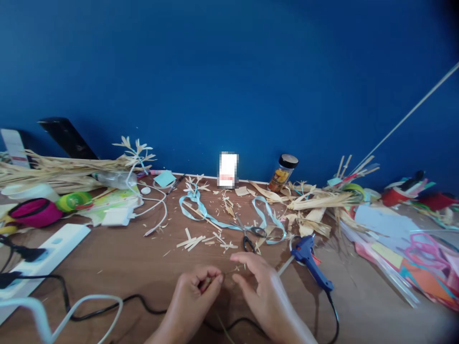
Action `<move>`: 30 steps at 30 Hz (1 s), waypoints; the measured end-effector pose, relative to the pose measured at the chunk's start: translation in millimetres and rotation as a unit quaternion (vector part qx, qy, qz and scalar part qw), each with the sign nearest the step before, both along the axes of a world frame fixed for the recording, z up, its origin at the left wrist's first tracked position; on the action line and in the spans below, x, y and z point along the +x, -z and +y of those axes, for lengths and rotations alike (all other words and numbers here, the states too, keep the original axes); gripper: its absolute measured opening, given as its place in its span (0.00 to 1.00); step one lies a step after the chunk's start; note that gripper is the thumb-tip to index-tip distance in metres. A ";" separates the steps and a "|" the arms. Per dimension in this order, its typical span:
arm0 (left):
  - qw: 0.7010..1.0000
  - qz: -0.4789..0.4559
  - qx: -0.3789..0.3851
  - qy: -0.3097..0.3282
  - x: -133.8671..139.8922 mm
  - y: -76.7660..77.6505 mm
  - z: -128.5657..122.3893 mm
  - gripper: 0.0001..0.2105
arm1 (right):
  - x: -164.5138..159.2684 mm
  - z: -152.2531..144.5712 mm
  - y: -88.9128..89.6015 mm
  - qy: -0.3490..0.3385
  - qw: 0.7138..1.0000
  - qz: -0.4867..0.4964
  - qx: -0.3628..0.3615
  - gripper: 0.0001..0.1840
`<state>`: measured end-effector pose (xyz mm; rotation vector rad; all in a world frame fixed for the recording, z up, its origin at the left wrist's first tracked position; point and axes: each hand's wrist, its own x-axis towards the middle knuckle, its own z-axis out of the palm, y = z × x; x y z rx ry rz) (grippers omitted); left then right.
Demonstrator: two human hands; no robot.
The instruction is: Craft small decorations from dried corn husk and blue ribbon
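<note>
My left hand point(199, 294) is closed in a pinch, thumb against fingertips, with a thin strand point(230, 273) sticking out toward the right. The rest of whatever it grips is hidden by the fingers. To its right, my right hand point(258, 283) is open, with thumb and fingers apart around the strand's far end. Beyond the hands lie black-handled scissors point(248, 242), short pale strips point(193, 242) and a curling light-blue ribbon point(229, 225). A blue hot glue gun point(311, 260) rests just right of my right hand.
A white power strip point(68, 239) with plugs sits at left, its black cable point(143, 302) crossing the front. Dried husks point(322, 199) and a black-lidded jar point(283, 173) stand near the blue wall point(229, 81). Coloured sheets point(385, 224) lie at right, a white charger point(116, 216) at left.
</note>
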<state>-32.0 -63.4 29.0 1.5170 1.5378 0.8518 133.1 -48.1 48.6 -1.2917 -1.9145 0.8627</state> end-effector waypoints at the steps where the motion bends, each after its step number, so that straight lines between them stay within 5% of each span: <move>1: 1.000 0.002 0.005 0.006 -0.4 0.3 -0.1 0.12 | 1.1 0.6 -0.8 -0.012 0.999 -0.003 0.029 0.18; 8: 0.999 -0.012 -0.002 0.037 -1.2 -1.5 -3.1 0.13 | -1.6 3.2 1.8 -0.060 0.995 -0.061 0.059 0.06; 21: 0.988 -0.120 -0.094 0.038 -12.1 1.1 4.0 0.10 | -4.5 4.5 12.7 -0.049 0.983 -0.144 0.104 0.06; 30: 0.929 -0.265 -0.258 0.001 -21.9 -1.0 6.5 0.14 | -7.0 5.7 9.6 -0.020 0.989 -0.118 0.081 0.07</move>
